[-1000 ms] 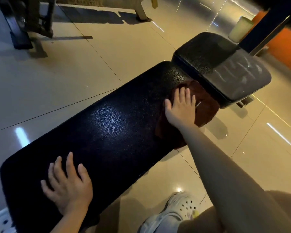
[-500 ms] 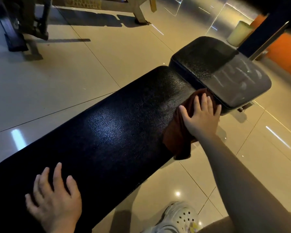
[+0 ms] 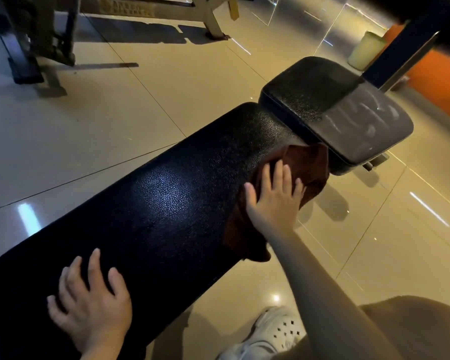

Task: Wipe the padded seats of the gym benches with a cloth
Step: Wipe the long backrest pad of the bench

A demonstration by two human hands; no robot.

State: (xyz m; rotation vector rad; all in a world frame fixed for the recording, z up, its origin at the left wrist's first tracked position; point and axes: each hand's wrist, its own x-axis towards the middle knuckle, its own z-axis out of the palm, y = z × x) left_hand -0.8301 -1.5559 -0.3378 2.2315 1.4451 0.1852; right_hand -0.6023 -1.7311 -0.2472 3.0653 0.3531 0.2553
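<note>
A long black padded bench back [image 3: 151, 203] runs from the lower left to the centre. Beyond a narrow gap sits the smaller black seat pad [image 3: 333, 113], streaked with pale wipe marks on its right half. A dark brown cloth [image 3: 307, 162] lies over the right edge of the long pad, close to the gap, and hangs down the side. My right hand [image 3: 273, 201] presses flat on the cloth with straight fingers. At the near end of the pad my left hand [image 3: 91, 302] rests flat with its fingers spread.
Glossy beige floor tiles [image 3: 130, 120] surround the bench. A dark machine frame [image 3: 29, 42] stands at the back left and a tan frame leg [image 3: 208, 19] at the back. A pale bin [image 3: 364, 50] and an orange wall lie far right. My white clog [image 3: 273, 333] is below.
My right hand slid the cloth toward the right edge of the pad by the gap, then back a little along the pad. My left hand stays flat on the near end.
</note>
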